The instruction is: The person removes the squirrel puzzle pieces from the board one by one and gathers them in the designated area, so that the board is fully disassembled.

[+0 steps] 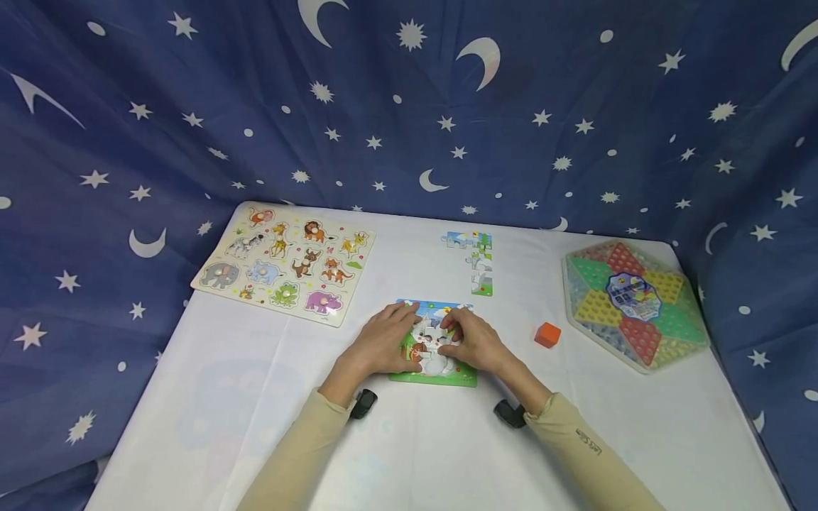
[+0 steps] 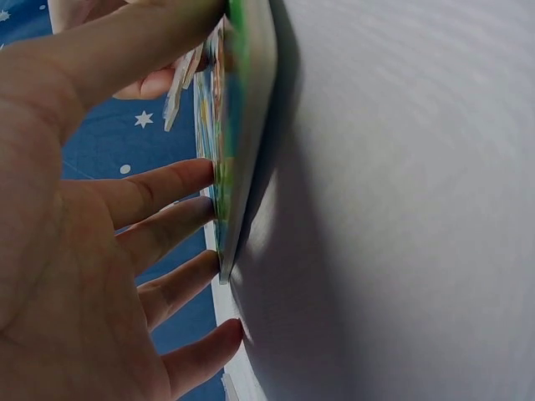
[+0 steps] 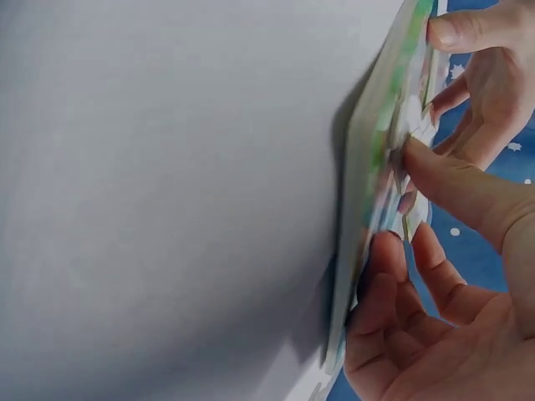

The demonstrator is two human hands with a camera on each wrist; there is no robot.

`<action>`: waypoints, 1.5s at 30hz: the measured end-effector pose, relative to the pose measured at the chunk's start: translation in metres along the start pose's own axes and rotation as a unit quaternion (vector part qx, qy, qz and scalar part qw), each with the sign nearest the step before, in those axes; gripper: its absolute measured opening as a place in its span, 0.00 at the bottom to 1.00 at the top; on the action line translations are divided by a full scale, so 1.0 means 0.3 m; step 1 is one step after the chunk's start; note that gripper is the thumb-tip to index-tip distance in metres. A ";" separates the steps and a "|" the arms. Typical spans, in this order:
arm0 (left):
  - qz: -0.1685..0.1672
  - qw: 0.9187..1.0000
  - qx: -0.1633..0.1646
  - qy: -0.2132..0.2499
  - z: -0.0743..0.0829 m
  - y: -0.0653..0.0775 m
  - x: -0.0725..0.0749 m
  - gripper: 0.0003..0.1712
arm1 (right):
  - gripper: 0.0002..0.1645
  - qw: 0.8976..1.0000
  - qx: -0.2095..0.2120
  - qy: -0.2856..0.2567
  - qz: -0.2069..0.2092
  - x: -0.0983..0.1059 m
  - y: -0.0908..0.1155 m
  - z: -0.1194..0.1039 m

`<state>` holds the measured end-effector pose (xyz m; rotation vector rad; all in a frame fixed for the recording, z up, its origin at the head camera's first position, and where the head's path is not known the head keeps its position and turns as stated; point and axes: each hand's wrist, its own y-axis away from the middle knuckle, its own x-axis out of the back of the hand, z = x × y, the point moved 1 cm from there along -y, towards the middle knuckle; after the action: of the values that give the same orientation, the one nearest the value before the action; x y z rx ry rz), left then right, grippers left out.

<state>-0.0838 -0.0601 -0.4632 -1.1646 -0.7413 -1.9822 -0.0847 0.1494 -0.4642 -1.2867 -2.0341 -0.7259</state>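
Note:
A jigsaw puzzle board (image 1: 434, 381) with a white cartoon animal picture lies on the white table in front of me. My left hand (image 1: 386, 341) rests over its left side, thumb by the near edge and fingers spread toward the far edge. In the left wrist view those fingertips touch the board's face and rim. My right hand (image 1: 476, 342) is over the right half, thumb and fingers pinching a puzzle piece (image 2: 173, 102), which shows tilted up off the board in the left wrist view. The fingers partly hide the picture.
Several joined puzzle pieces (image 1: 483, 264) lie behind the board. An orange cube (image 1: 547, 335) sits to the right, with a hexagonal Chinese checkers box (image 1: 633, 305) beyond it. At the back left lies an animal peg puzzle (image 1: 287, 266). A star-patterned blue curtain (image 1: 383, 92) hangs behind the table.

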 end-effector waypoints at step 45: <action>-0.004 1.000 0.002 -0.014 -0.001 0.000 0.000 0.50 | 0.27 0.994 0.088 0.050 -0.028 0.013 -0.016 -0.003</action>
<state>-0.0839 -0.0602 -0.4634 -1.1898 -0.7658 -1.9741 -0.0901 0.1492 -0.4612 -1.0756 -2.0114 -0.6082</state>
